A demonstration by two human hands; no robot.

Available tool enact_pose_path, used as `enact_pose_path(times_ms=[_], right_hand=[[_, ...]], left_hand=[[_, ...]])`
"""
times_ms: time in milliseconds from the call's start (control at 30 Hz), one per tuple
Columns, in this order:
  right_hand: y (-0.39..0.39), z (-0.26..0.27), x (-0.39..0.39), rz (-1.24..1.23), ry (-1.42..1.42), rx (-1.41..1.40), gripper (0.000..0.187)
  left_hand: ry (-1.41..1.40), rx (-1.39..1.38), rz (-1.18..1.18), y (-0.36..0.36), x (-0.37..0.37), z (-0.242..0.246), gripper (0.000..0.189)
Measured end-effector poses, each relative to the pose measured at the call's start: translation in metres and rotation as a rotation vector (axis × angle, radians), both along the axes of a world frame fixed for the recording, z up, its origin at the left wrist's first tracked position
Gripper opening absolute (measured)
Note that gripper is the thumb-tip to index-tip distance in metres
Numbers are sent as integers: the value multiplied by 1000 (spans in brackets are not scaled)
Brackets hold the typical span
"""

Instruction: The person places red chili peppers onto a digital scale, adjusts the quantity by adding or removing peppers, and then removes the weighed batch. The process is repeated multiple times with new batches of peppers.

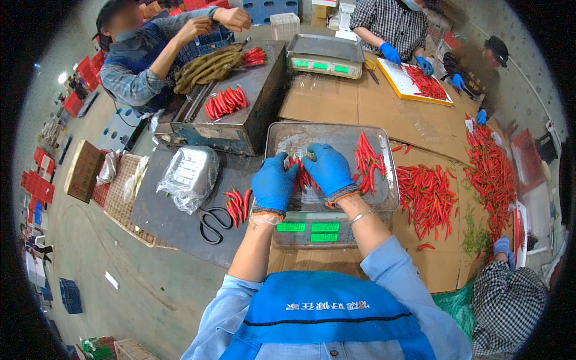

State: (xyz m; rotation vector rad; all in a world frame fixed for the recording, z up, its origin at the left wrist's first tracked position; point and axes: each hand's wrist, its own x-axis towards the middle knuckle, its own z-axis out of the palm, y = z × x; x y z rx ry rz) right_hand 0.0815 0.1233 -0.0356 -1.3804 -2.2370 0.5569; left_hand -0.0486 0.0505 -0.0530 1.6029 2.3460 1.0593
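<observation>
A digital weighing scale (294,243) with a worn metal tray (283,137) stands before me, its green display lit. Over the tray, my left hand (272,182) and my right hand (330,171), both in blue gloves, curl around a small bunch of red chilies (306,177) from either side. The hands partly hide this bunch. To the right of my right hand, a loose group of red chilies (369,162) lies on the same tray. A few red chilies (237,204) and black-handled scissors (215,225) lie left of my left wrist.
A clear plastic bag roll (189,173) lies at left, below a metal sealing machine (252,112) bearing bunched chilies (226,102). Piled chilies (427,195) and a larger heap (490,175) cover cardboard at right. Another scale (324,56) stands farther back. Several co-workers surround the table.
</observation>
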Motion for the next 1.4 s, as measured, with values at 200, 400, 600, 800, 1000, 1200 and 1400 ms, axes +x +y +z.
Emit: enact_pose_path(times_ms=[200,400,600,800,1000,1200,1400], right_hand=[[-1,16,40,-95,238,-50,32],[-8,25,138,-358,9,-11,34],[-38,-13,146,-237,-75,-16,44],[-30,-26,149,-232,-191,-3,37],[-36,-21,154,-312,185,-11,30],[-70,-7,132,-42,513,-210,26],[-46,-8,91,-12,290,-38,27]], left_hand=[[-54,89,-22,-8,-5,1,30],[-196,163,-22,-22,-9,12,27],[-231,197,-144,-29,20,28,26],[-218,171,-206,-42,31,34,27],[-332,212,-296,-45,41,19,25],[-568,50,-426,-48,65,12,23],[-414,-74,-474,-61,71,17,21]])
